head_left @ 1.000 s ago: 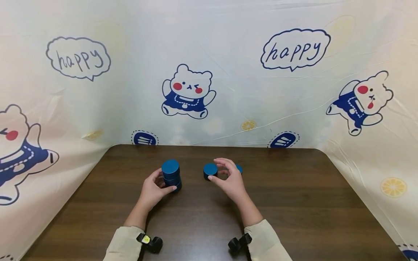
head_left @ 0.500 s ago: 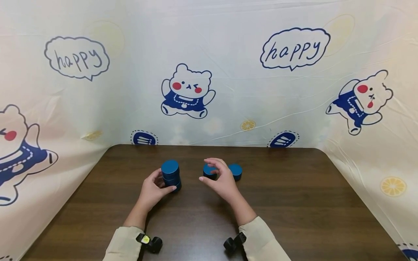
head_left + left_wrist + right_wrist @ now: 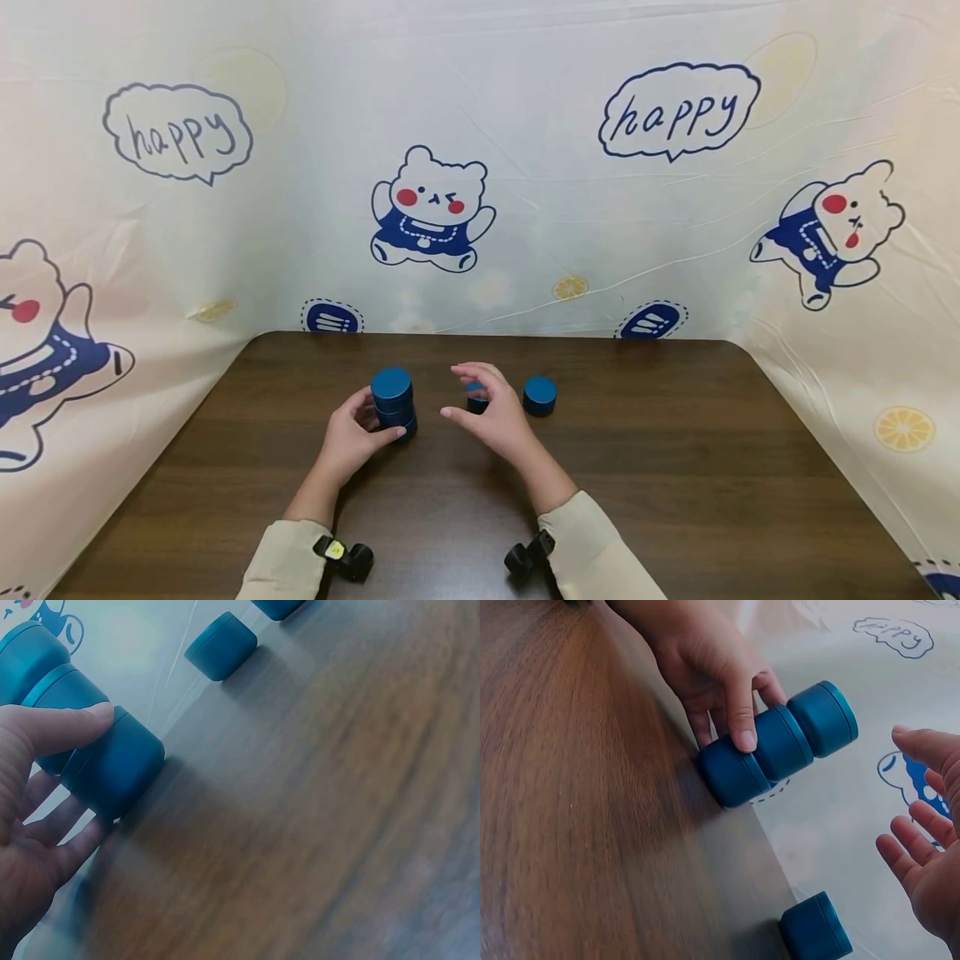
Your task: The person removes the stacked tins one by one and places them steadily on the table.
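A stack of three blue round blocks stands on the dark wooden table. My left hand grips the stack's bottom block, thumb in front and fingers behind. My right hand hovers just right of the stack, fingers spread and relaxed, holding nothing. It partly hides one loose blue block behind it. A second loose blue block stands free to its right. The right wrist view shows the stack in the left hand, the open right hand and a loose block.
A cream cloth printed with bears and "happy" bubbles walls the table at the back and both sides. The table's rounded far corners meet the cloth. Black wrist cameras sit at my cuffs.
My right hand has slid left, from between the two loose blocks to just beside the stack, uncovering the right loose block. The left hand and stack have not moved.
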`<action>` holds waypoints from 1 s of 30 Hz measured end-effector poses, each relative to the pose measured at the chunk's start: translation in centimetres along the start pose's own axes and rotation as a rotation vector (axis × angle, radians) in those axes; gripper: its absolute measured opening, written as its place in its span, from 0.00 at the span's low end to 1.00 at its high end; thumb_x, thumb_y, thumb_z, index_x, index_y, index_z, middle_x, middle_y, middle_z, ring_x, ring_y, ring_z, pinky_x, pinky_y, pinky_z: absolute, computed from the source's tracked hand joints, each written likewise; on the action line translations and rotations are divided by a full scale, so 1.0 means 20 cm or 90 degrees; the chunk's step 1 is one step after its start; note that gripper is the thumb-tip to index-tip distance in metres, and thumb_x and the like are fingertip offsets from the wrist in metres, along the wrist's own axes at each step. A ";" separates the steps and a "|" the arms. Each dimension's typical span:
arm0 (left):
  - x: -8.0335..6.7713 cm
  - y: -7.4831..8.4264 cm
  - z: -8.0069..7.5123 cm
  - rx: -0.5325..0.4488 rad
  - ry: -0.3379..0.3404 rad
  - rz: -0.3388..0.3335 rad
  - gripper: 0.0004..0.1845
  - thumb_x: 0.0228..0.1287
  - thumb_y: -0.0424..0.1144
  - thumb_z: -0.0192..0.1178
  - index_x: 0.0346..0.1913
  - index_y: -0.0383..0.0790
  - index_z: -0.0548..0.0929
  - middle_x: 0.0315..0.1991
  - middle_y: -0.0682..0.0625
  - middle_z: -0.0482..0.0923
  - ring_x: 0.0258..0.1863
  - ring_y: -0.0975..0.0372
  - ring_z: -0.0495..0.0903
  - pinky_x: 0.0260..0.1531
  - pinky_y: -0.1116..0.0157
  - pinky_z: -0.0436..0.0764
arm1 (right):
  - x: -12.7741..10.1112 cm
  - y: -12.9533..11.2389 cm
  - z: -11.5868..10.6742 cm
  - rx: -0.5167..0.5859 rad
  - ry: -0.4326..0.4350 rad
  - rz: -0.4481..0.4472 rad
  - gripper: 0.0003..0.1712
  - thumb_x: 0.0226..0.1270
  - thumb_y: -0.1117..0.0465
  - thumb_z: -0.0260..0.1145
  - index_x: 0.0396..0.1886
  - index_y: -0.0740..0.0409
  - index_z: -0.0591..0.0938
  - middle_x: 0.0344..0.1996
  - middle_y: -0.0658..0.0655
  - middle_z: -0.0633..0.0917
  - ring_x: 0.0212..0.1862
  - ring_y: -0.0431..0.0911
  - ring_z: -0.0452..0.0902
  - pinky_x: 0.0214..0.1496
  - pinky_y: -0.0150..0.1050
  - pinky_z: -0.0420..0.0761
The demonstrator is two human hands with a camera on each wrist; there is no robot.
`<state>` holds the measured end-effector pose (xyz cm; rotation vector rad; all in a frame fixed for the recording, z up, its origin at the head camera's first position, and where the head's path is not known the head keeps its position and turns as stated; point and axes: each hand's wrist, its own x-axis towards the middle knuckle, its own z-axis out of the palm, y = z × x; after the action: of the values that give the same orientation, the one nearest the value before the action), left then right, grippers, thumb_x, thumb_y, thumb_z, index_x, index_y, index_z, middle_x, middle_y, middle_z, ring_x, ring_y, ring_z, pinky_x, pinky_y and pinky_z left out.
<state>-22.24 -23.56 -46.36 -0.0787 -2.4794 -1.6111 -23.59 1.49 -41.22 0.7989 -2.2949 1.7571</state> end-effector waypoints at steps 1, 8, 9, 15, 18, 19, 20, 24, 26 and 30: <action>0.00 0.00 0.00 0.001 0.000 -0.002 0.40 0.49 0.32 0.76 0.66 0.35 0.69 0.58 0.36 0.74 0.57 0.44 0.75 0.56 0.49 0.76 | 0.01 0.02 0.01 -0.003 -0.003 -0.002 0.30 0.56 0.62 0.76 0.60 0.53 0.78 0.58 0.53 0.76 0.58 0.52 0.73 0.57 0.50 0.78; 0.00 -0.01 0.01 -0.002 -0.001 -0.005 0.40 0.49 0.32 0.76 0.66 0.36 0.69 0.58 0.36 0.74 0.57 0.44 0.76 0.56 0.50 0.76 | 0.03 0.02 0.05 -0.019 -0.028 -0.011 0.31 0.56 0.62 0.76 0.61 0.54 0.77 0.60 0.54 0.74 0.59 0.50 0.73 0.57 0.45 0.79; 0.00 -0.01 0.01 -0.003 -0.001 -0.004 0.40 0.49 0.32 0.76 0.66 0.36 0.69 0.58 0.36 0.74 0.57 0.44 0.76 0.56 0.50 0.76 | 0.03 0.01 0.06 -0.024 -0.032 -0.009 0.31 0.56 0.62 0.76 0.61 0.54 0.77 0.61 0.54 0.73 0.59 0.50 0.73 0.57 0.44 0.79; 0.00 -0.01 0.01 0.001 0.003 0.004 0.40 0.49 0.32 0.76 0.66 0.35 0.69 0.58 0.36 0.75 0.56 0.44 0.76 0.55 0.50 0.76 | 0.07 0.00 0.09 -0.040 -0.056 -0.007 0.33 0.57 0.59 0.76 0.63 0.53 0.76 0.62 0.54 0.72 0.59 0.48 0.73 0.58 0.45 0.78; 0.00 -0.01 0.00 0.003 0.005 0.006 0.39 0.49 0.32 0.76 0.66 0.36 0.69 0.58 0.36 0.75 0.56 0.44 0.76 0.55 0.51 0.76 | 0.09 -0.01 0.11 -0.029 -0.071 -0.012 0.33 0.58 0.59 0.75 0.64 0.53 0.75 0.63 0.54 0.72 0.60 0.49 0.72 0.59 0.47 0.77; 0.00 -0.01 0.00 0.002 0.005 0.007 0.40 0.49 0.32 0.76 0.66 0.36 0.69 0.58 0.36 0.75 0.56 0.44 0.76 0.55 0.51 0.76 | 0.09 -0.01 0.11 -0.025 -0.076 -0.013 0.33 0.58 0.60 0.75 0.64 0.53 0.75 0.64 0.54 0.71 0.60 0.49 0.72 0.60 0.47 0.77; 0.00 -0.01 0.00 0.003 0.005 0.007 0.40 0.50 0.32 0.76 0.66 0.36 0.69 0.58 0.36 0.75 0.57 0.44 0.76 0.55 0.51 0.76 | 0.10 -0.01 0.12 -0.020 -0.080 -0.014 0.34 0.58 0.60 0.75 0.65 0.54 0.75 0.64 0.55 0.71 0.61 0.51 0.72 0.60 0.48 0.77; 0.00 -0.02 0.00 0.003 0.002 0.006 0.40 0.49 0.33 0.76 0.66 0.36 0.69 0.58 0.36 0.75 0.57 0.44 0.76 0.55 0.51 0.76 | 0.11 -0.02 0.14 -0.019 -0.089 -0.011 0.34 0.58 0.59 0.75 0.65 0.55 0.75 0.65 0.57 0.71 0.62 0.53 0.72 0.60 0.48 0.76; 0.00 -0.02 0.00 0.007 0.002 0.008 0.40 0.50 0.34 0.76 0.66 0.36 0.69 0.58 0.36 0.75 0.56 0.44 0.76 0.55 0.51 0.76 | 0.12 -0.02 0.15 -0.023 -0.088 -0.010 0.34 0.58 0.59 0.75 0.64 0.55 0.75 0.65 0.57 0.71 0.62 0.52 0.72 0.60 0.47 0.77; 0.01 -0.02 0.00 0.007 0.005 0.017 0.40 0.49 0.33 0.76 0.66 0.35 0.69 0.58 0.36 0.75 0.56 0.44 0.77 0.55 0.51 0.76 | 0.13 -0.03 0.17 -0.026 -0.081 -0.008 0.33 0.57 0.59 0.76 0.64 0.53 0.76 0.66 0.56 0.71 0.61 0.50 0.73 0.58 0.43 0.78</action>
<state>-22.40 -23.62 -46.68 -0.1043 -2.4711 -1.5837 -24.95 -2.62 -40.69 0.9425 -2.3901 1.6950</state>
